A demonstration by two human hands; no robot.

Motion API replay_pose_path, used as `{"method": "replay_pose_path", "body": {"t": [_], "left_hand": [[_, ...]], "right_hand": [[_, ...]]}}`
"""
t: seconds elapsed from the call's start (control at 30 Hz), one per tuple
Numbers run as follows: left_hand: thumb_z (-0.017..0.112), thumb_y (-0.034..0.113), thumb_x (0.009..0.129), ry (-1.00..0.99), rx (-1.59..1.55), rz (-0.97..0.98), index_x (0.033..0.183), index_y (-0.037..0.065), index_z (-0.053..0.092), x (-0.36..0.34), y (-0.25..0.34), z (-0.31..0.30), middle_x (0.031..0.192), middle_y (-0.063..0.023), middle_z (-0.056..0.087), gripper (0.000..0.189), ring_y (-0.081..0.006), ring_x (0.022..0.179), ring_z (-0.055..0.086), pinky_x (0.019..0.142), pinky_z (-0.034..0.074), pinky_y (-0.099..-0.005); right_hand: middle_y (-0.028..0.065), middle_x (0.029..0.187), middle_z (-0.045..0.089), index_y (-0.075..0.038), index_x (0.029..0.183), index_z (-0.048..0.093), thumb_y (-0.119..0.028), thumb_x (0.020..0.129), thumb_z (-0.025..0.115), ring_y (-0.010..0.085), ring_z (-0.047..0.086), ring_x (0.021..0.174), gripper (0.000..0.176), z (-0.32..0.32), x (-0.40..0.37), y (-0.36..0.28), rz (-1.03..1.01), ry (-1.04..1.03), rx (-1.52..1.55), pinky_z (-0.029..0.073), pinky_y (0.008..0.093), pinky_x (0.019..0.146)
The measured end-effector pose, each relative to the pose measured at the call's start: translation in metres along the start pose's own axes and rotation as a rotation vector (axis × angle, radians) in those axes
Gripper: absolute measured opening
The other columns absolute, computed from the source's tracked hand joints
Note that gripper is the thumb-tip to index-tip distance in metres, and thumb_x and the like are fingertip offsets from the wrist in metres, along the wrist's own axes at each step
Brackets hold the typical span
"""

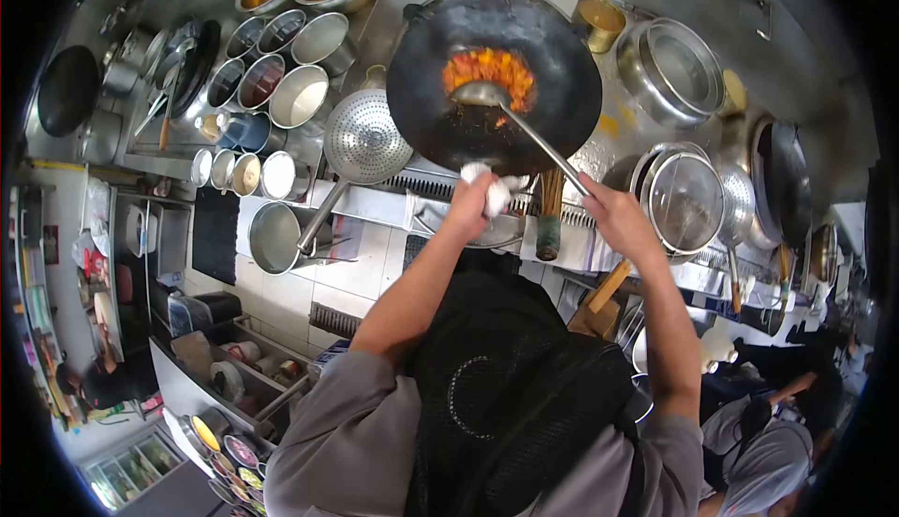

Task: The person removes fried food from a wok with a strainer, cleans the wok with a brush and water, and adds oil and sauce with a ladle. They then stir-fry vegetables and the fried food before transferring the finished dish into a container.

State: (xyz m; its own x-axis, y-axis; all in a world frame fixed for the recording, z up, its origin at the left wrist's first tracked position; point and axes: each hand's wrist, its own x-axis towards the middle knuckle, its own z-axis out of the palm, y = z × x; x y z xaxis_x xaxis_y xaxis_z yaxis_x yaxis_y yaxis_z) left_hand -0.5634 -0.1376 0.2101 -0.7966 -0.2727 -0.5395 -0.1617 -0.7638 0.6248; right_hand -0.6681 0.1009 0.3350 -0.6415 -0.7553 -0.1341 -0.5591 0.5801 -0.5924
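Note:
A large black wok (412,96) sits on the stove, tilted toward me. Orange-red diced food (510,69) lies in it. My left hand (471,206) is closed round a folded white cloth (500,197) at the wok's near rim; whether a wok handle is under the cloth is hidden. In my right hand (613,213) is the long handle of a metal ladle (482,94), its bowl resting against the near side of the food. A bamboo brush (551,213) stands upright between my hands, below the wok.
Left of the wok lies a perforated strainer (368,138), with several metal containers (302,96) beyond it. Stacked steel basins (670,72) and a mesh sieve (686,200) are on the right. A tin can (599,22) stands behind. Another person (763,442) is at lower right.

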Motion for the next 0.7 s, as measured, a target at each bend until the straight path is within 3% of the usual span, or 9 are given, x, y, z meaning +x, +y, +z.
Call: {"method": "replay_pose_path", "body": {"t": [0.07, 0.13, 0.2, 0.23, 0.37, 0.47, 0.53, 0.63, 0.7], "left_hand": [[0.055, 0.010, 0.091, -0.006, 0.012, 0.044, 0.116, 0.005, 0.051, -0.001, -0.042, -0.032, 0.108, -0.0168, 0.064, 0.025, -0.0257, 0.082, 0.067, 0.058, 0.055, -0.0361], [0.056, 0.008, 0.090, 0.035, 0.072, -0.044, 0.116, 0.006, 0.051, -0.025, -0.054, -0.058, 0.110, -0.0153, 0.064, 0.027, -0.0252, 0.086, 0.067, 0.061, 0.056, -0.0370], [0.056, 0.006, 0.088, -0.026, 0.033, -0.036, 0.117, 0.007, 0.052, -0.072, -0.021, -0.036, 0.110, -0.0147, 0.063, 0.029, -0.0252, 0.086, 0.068, 0.061, 0.057, -0.0363], [0.057, 0.010, 0.090, 0.065, 0.061, -0.123, 0.116, 0.008, 0.054, -0.088, 0.007, -0.016, 0.107, -0.0148, 0.065, 0.026, -0.0254, 0.083, 0.069, 0.057, 0.056, -0.0342], [0.050, 0.022, 0.098, 0.026, -0.098, -0.183, 0.101, 0.005, 0.053, -0.055, 0.086, 0.039, 0.089, -0.0129, 0.064, 0.017, -0.0245, 0.072, 0.066, 0.051, 0.052, -0.0296], [0.049, 0.020, 0.098, 0.065, -0.060, -0.174, 0.105, 0.003, 0.049, -0.016, 0.055, 0.032, 0.091, -0.0156, 0.063, 0.019, -0.0274, 0.072, 0.065, 0.051, 0.052, -0.0338], [0.053, 0.014, 0.095, 0.003, 0.026, -0.011, 0.111, 0.002, 0.049, -0.011, 0.009, -0.001, 0.101, -0.0172, 0.066, 0.020, -0.0262, 0.073, 0.065, 0.053, 0.053, -0.0358], [0.058, 0.007, 0.091, -0.005, 0.005, -0.092, 0.118, 0.006, 0.055, -0.038, -0.024, -0.057, 0.104, -0.0121, 0.067, 0.027, -0.0232, 0.090, 0.068, 0.065, 0.057, -0.0349], [0.058, 0.008, 0.091, 0.008, 0.059, -0.077, 0.119, 0.006, 0.054, -0.066, 0.008, -0.037, 0.103, -0.0120, 0.067, 0.028, -0.0218, 0.087, 0.068, 0.061, 0.057, -0.0338]], "right_hand": [[0.0262, 0.088, 0.064, -0.009, 0.135, 0.055, -0.013, 0.093, 0.061, 0.0436, 0.062, 0.081, 0.043, 0.027, 0.002, 0.001, 0.076, 0.116, -0.006, 0.049, 0.0444, 0.072], [0.0273, 0.088, 0.064, -0.010, 0.136, 0.054, -0.014, 0.093, 0.061, 0.0444, 0.062, 0.081, 0.044, 0.015, -0.024, -0.013, 0.091, 0.051, 0.001, 0.048, 0.0460, 0.072], [0.0267, 0.086, 0.065, -0.011, 0.132, 0.059, -0.011, 0.091, 0.064, 0.0418, 0.065, 0.079, 0.042, -0.022, -0.052, -0.030, 0.071, -0.042, 0.056, 0.050, 0.0455, 0.073], [0.0254, 0.093, 0.067, -0.010, 0.133, 0.059, -0.013, 0.092, 0.064, 0.0399, 0.067, 0.082, 0.041, -0.042, -0.063, -0.027, 0.084, -0.168, 0.080, 0.051, 0.0422, 0.077], [0.0228, 0.101, 0.068, -0.009, 0.132, 0.059, -0.013, 0.093, 0.062, 0.0389, 0.068, 0.087, 0.040, -0.090, -0.038, -0.055, 0.152, -0.237, 0.050, 0.051, 0.0403, 0.079], [0.0243, 0.101, 0.068, -0.008, 0.132, 0.059, -0.012, 0.093, 0.061, 0.0412, 0.067, 0.087, 0.039, -0.063, 0.005, -0.043, 0.176, -0.193, -0.133, 0.051, 0.0421, 0.080], [0.0260, 0.100, 0.067, -0.007, 0.131, 0.059, -0.012, 0.092, 0.061, 0.0434, 0.065, 0.088, 0.039, -0.003, 0.020, -0.001, 0.066, 0.100, -0.093, 0.051, 0.0447, 0.080], [0.0273, 0.100, 0.066, -0.007, 0.129, 0.060, -0.012, 0.092, 0.062, 0.0444, 0.064, 0.089, 0.038, -0.010, -0.015, -0.025, 0.075, 0.098, -0.033, 0.050, 0.0457, 0.081], [0.0268, 0.102, 0.066, -0.009, 0.128, 0.062, -0.012, 0.092, 0.062, 0.0433, 0.066, 0.090, 0.037, -0.048, -0.037, -0.046, 0.148, -0.112, 0.008, 0.051, 0.0433, 0.083]]}}
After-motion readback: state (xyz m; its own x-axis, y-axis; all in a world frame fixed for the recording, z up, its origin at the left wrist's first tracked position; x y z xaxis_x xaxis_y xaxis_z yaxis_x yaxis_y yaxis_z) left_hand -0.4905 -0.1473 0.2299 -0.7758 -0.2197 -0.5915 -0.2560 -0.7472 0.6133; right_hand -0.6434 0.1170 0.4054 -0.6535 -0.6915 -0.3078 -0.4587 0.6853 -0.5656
